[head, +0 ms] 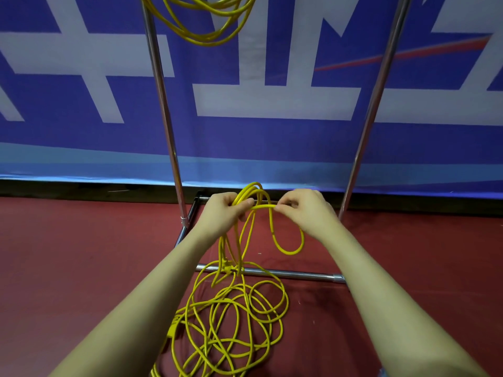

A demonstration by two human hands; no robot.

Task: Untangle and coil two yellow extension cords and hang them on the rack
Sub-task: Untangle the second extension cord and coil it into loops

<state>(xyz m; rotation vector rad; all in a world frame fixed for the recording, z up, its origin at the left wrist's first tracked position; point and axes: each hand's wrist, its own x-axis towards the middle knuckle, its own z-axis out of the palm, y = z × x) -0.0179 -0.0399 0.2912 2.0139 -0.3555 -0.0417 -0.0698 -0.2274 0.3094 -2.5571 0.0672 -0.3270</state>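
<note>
While one coil (202, 25) already hangs at the top of the frame, left of centre, near the rack's left post (163, 104), the second cord (234, 317) is only partly gathered. Most of it lies as a loose tangle on the red floor (81, 254) in the lower centre, crossing the rack's base bar (294, 274).

Near mid-frame the left hand (223, 210) has its fingers curled round a bunch of several loops, probably acting as the store where finished turns collect. From there strands drop to the tangle. The right hand (302, 208), just beside it, pinches a single run of cord between thumb and fingertips; a short horizontal stretch bridges the two hands, and a loop hangs down below the right hand.

That hold suggests the right hand is feeding the next turn across to the left. Much cord remains on the floor, so coiling looks far from done, and crossings there may snag as it is drawn up.
</note>
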